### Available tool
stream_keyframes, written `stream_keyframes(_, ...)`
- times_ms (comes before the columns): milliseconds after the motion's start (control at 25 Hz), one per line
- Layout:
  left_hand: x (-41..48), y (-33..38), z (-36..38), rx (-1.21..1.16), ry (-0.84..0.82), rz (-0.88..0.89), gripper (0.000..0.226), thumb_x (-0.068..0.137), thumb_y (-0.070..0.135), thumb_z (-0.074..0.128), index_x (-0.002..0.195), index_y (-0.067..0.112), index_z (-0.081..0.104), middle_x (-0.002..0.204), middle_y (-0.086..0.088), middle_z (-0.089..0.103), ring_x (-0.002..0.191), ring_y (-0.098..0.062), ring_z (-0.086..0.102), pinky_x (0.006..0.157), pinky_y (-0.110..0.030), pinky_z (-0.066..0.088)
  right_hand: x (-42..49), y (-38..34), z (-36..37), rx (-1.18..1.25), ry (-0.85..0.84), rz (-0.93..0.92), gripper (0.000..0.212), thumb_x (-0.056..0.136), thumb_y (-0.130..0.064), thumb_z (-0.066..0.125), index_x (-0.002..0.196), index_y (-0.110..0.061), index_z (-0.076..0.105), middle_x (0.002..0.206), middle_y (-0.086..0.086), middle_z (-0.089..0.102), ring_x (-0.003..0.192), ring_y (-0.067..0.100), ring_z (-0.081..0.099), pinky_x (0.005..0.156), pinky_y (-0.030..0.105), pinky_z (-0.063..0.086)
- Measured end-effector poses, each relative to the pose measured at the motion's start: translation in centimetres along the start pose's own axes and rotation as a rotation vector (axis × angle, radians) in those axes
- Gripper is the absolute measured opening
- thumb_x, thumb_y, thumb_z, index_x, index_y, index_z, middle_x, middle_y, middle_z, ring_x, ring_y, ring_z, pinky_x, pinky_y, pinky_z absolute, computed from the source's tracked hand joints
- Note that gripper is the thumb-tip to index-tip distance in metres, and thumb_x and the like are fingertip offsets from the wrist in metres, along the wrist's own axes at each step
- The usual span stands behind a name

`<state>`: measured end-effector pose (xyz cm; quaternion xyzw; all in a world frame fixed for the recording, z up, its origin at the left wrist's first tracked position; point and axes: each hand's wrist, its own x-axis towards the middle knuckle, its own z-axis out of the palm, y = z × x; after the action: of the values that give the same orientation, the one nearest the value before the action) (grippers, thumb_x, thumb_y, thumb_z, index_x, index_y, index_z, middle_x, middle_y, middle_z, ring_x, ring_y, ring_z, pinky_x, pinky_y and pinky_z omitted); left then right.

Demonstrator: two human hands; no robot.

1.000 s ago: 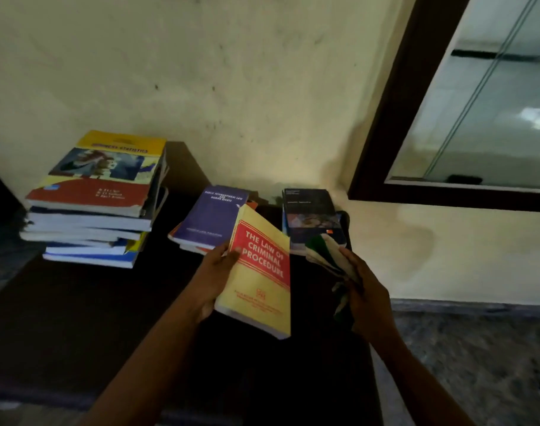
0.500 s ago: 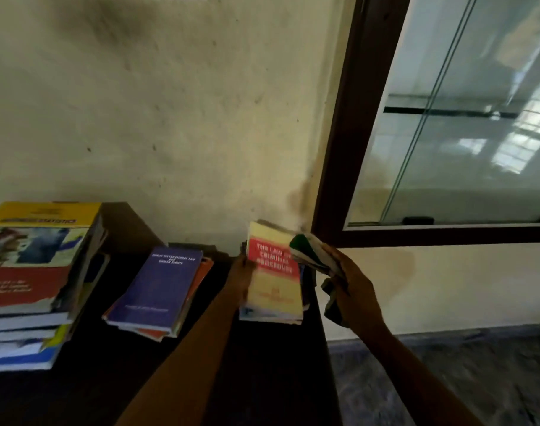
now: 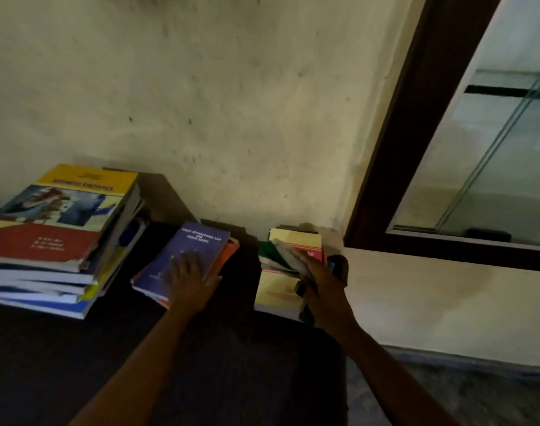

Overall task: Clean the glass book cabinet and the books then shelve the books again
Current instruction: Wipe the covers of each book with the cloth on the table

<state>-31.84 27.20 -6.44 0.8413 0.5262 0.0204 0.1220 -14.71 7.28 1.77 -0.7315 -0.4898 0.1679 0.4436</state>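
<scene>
Books (image 3: 56,241) lay on the table (image 3: 78,358): at 11 o'clock my left hand (image 3: 187,273) pressed flat on a glossy purple paperback (image 3: 201,244); at 1 o'clock my right hand (image 3: 322,273) gripped crumpled cloth (image 3: 278,256) on a yellow paperback (image 3: 278,292).

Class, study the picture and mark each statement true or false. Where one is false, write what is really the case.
1. The left hand lies flat on the purple book. True.
2. The right hand is empty. False: it holds a cloth against the yellow book.
3. The yellow book stands upright on a shelf. False: it lies flat at the right end of the table, by the wall.
4. The purple book lies on an orange book. True.
5. The tallest stack is at the right end of the table. False: it is at the left end.
</scene>
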Motion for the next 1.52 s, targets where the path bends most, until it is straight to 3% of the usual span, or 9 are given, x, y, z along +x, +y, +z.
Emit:
stream_keyframes(160, -1.8, -2.7, 1.1, 0.219, -0.070, 0.044, 0.081, 0.096, 0.034, 0.041, 0.146, 0.012, -0.020, 0.153, -0.019, -0.022, 0.141, -0.039, -0.017, 0.114, -0.057, -0.001, -0.1, -0.7, 2.0, 0.042, -0.032, -0.010, 0.057, 0.091, 0.007, 0.046, 0.127, -0.035, 0.031, 0.130, -0.017, 0.031, 0.123, 0.000, 0.027, 0.099, 0.003, 0.025)
stream_keyframes(280, -4.2, -1.4, 0.8, 0.193, -0.096, 0.043, 0.082, 0.096, 0.027, 0.042, 0.142, 0.011, -0.024, 0.152, -0.020, -0.021, 0.141, -0.041, -0.013, 0.112, -0.060, 0.000, -0.9, -1.0, 2.9, 0.031, -0.027, 0.005, 0.055, 0.092, 0.004, 0.047, 0.133, -0.030, 0.035, 0.133, -0.008, 0.041, 0.119, 0.001, 0.032, 0.096, 0.008, 0.027)
stream_keyframes(440, -10.5, -3.4, 3.9, 0.195, 0.037, 0.244, 0.107, 0.061, 0.029, 0.082, 0.145, 0.005, 0.021, 0.146, -0.029, 0.026, 0.133, -0.050, 0.024, 0.096, -0.069, 0.025, -2.4, -1.9, 4.0, 0.066, 0.021, 0.054, 0.048, 0.092, 0.005, 0.047, 0.137, -0.011, 0.042, 0.137, 0.009, 0.048, 0.120, 0.012, 0.044, 0.093, 0.014, 0.033)
stream_keyframes(560, -16.6, -5.5, 5.9, 0.157, 0.163, 0.491, 0.064, 0.097, 0.044, 0.028, 0.151, 0.016, 0.007, 0.156, -0.016, 0.011, 0.141, -0.036, 0.017, 0.106, -0.064, 0.014, -4.0, -2.4, 5.3, 0.045, 0.015, 0.063, 0.046, 0.093, 0.003, 0.046, 0.137, -0.008, 0.042, 0.140, 0.010, 0.046, 0.125, 0.016, 0.042, 0.095, 0.013, 0.029)
stream_keyframes(640, -19.7, -6.3, 6.8, 0.129, 0.098, 0.591, 0.055, 0.100, 0.041, 0.008, 0.151, 0.020, 0.002, 0.149, -0.013, 0.034, 0.128, -0.033, 0.044, 0.097, -0.062, 0.035, -5.7, -2.8, 6.3, 0.045, -0.014, 0.097, 0.046, 0.093, 0.002, 0.046, 0.138, -0.008, 0.041, 0.141, 0.009, 0.043, 0.122, 0.008, 0.039, 0.095, 0.010, 0.028)
stream_keyframes(800, -20.7, -10.9, 4.4, 0.015, 0.081, 0.406, 0.057, 0.097, 0.053, 0.018, 0.146, 0.025, 0.027, 0.151, -0.001, 0.028, 0.139, -0.022, 0.027, 0.104, -0.059, 0.023, -8.5, -3.0, 8.4, 0.044, -0.052, 0.147, 0.047, 0.095, -0.002, 0.045, 0.140, -0.016, 0.039, 0.144, 0.004, 0.040, 0.133, 0.016, 0.035, 0.104, 0.023, 0.031)
stream_keyframes(1000, -18.0, -17.8, 2.8, -0.139, 0.048, -0.115, 0.059, 0.097, 0.044, 0.038, 0.149, 0.023, 0.021, 0.158, -0.001, 0.010, 0.146, -0.020, -0.002, 0.115, -0.054, 0.000, -6.9, -0.6, 11.7, -0.120, -0.107, 0.214, 0.048, 0.096, -0.010, 0.045, 0.143, -0.021, 0.035, 0.146, 0.004, 0.038, 0.133, 0.020, 0.037, 0.108, 0.037, 0.036)
stream_keyframes(1200, -18.5, -18.9, 4.9, -0.050, 0.091, -0.100, 0.059, 0.097, 0.048, 0.033, 0.149, 0.023, 0.019, 0.158, -0.001, 0.011, 0.146, -0.021, 0.001, 0.116, -0.050, 0.000, -7.4, 2.6, 17.1, -0.433, -0.070, 0.200, 0.053, 0.096, -0.024, 0.044, 0.147, -0.018, 0.027, 0.151, 0.015, 0.027, 0.141, 0.032, 0.022, 0.115, 0.041, 0.019)
stream_keyframes(1520, -18.4, -19.0, 5.3, -0.036, 0.148, -0.104, 0.078, 0.082, 0.062, 0.012, 0.147, 0.022, 0.028, 0.156, -0.002, 0.021, 0.145, -0.023, 0.008, 0.114, -0.051, 0.000, -17.3, -1.6, 22.8, -0.426, -0.139, -0.146, 0.054, 0.085, -0.021, 0.039, 0.138, -0.026, 0.038, 0.133, 0.013, 0.053, 0.127, 0.030, 0.045, 0.104, 0.039, 0.037)
